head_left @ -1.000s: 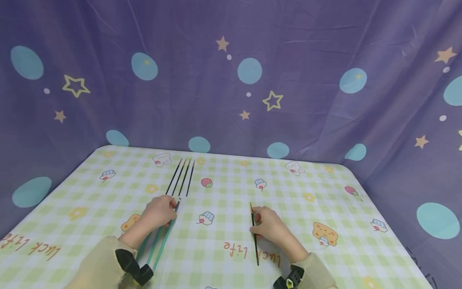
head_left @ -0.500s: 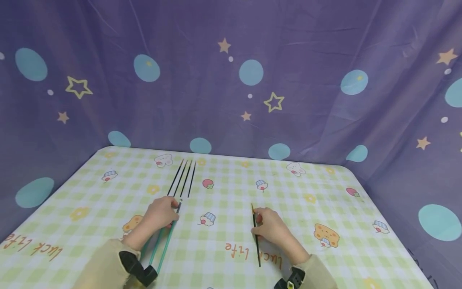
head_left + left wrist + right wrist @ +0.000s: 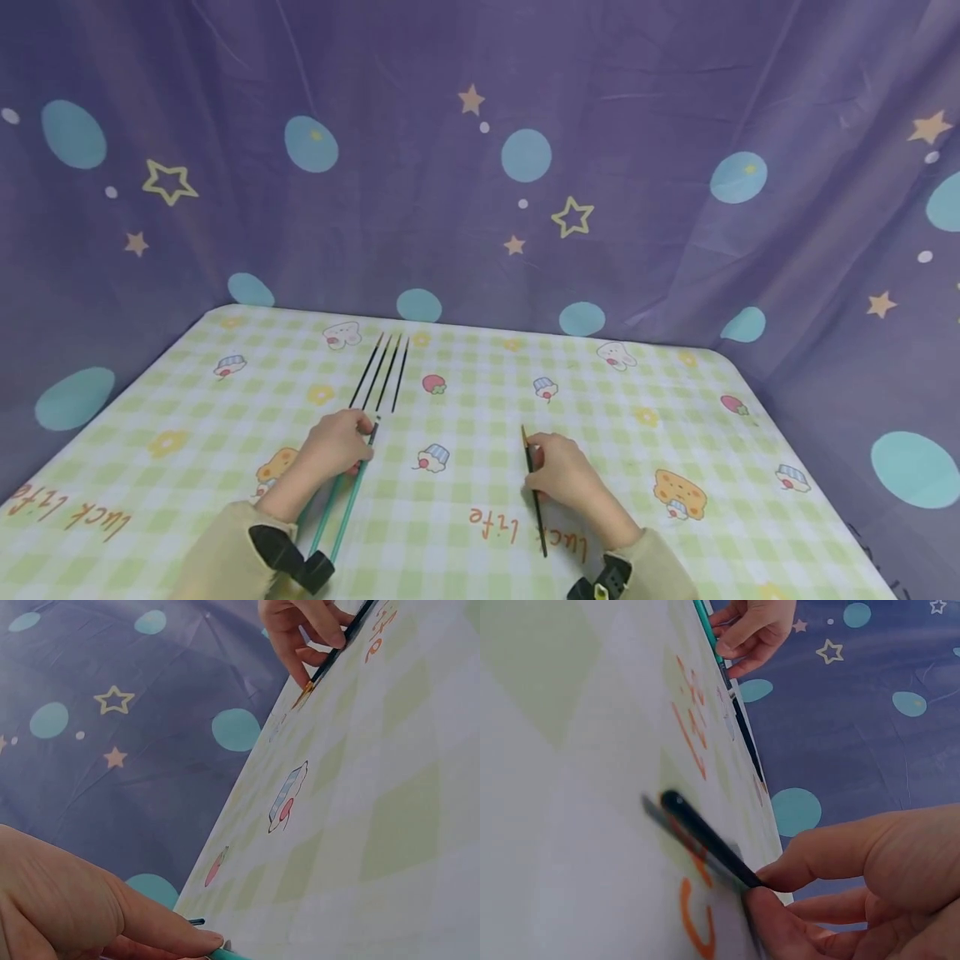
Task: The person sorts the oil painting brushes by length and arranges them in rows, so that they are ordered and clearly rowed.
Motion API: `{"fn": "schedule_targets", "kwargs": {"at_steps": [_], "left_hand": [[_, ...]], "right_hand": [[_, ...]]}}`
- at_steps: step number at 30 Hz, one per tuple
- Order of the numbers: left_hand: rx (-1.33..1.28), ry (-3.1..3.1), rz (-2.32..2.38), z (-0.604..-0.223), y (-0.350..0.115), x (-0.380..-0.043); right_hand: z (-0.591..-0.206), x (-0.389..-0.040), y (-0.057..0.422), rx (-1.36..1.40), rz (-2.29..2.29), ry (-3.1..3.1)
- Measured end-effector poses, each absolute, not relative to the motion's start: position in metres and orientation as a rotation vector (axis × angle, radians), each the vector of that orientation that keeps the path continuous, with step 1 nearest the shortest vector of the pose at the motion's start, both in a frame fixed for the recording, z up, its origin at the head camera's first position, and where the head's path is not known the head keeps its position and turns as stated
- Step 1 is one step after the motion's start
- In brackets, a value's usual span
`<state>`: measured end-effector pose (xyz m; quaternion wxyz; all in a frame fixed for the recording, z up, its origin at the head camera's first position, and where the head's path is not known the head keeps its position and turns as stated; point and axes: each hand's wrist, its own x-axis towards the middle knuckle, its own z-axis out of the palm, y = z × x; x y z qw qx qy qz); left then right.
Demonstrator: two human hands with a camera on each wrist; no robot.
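Observation:
My left hand (image 3: 337, 442) pinches a teal-handled paintbrush (image 3: 349, 504) near its dark upper end, with the brush lying along the table. Another teal handle (image 3: 324, 518) runs beside it, partly hidden under the wrist and its strap. In the left wrist view the index fingertip presses on the teal handle (image 3: 231, 955). Over on the right, my right hand (image 3: 562, 471) holds a thin black paintbrush (image 3: 539, 521) between thumb and fingers, its yellowish tip pointing away from me. The right wrist view shows the black handle's rounded end (image 3: 673, 801) close over the tablecloth, with a shadow beside it.
Several black paintbrushes (image 3: 386, 377) lie side by side beyond my left hand, tips toward the back. A checked tablecloth (image 3: 465, 467) with printed cakes and lettering covers the table. Behind its far edge hangs a purple curtain (image 3: 420, 208).
The lower end of the black paintbrush in my right hand has swung slightly to the right. Both hands stay at nearly the same spots; the head view has shifted a little.

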<state>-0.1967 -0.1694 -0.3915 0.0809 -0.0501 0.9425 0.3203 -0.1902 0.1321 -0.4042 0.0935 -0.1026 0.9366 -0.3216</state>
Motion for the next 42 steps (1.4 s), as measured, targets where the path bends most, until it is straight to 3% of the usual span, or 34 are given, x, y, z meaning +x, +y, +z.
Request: {"fn": "schedule_targets", "kwargs": {"at_steps": [19,42], "left_hand": [[-0.137,2.807,0.953,-0.395,-0.172,-0.198],[-0.118,2.797,0.988,-0.393,-0.173,-0.197]], "right_hand": [[-0.413,-0.232,0.11,-0.251,-1.24,2.726],[-0.418,-0.288,0.029,-0.21,-1.515,2.67]]}}
